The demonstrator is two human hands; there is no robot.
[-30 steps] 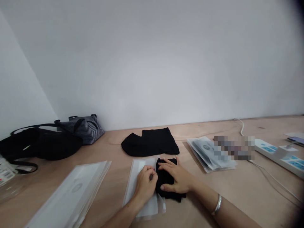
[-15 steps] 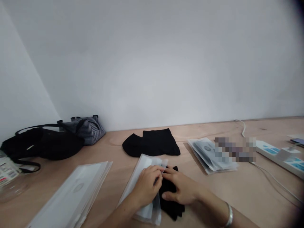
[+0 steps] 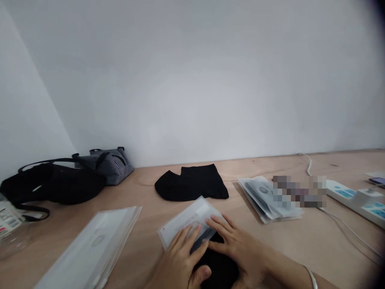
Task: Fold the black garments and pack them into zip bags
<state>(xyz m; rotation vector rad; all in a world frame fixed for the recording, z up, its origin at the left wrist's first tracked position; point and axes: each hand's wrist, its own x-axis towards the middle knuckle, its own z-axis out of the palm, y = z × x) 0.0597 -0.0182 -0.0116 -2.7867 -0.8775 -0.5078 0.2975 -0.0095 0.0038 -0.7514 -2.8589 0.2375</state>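
My two hands work a translucent zip pouch (image 3: 188, 216) and a black piece of fabric (image 3: 221, 271) at the near side of a wooden table (image 3: 300, 253). My left hand (image 3: 182, 259) lies over the pouch's lower edge, fingers extended and slightly parted, the thumb set apart over the fabric. My right hand (image 3: 236, 241) comes in from the other side, fingers fanned wide on the pouch's right part, thumb on the fabric; whether either hand pinches the film, I cannot tell. The fabric sits below and partly behind my fingers, one end showing grey through the pouch, which lies slanted, its print half covered by my left fingers. A silvery bracelet (image 3: 312, 277) rings my right wrist.

Just beyond the pouch, a black garment with a notched edge (image 3: 192, 182) lies flat. To my left rests a stack of printed pouches (image 3: 87, 245); to my right, a second stack (image 3: 260, 196), dark contents visible, near a white power strip (image 3: 341, 189) (the view is pixelated between the two). At far left are a striped bag (image 3: 116, 166), a black strapped item (image 3: 69, 184) and a clear plastic container with a label (image 3: 9, 220), cut off by the frame.
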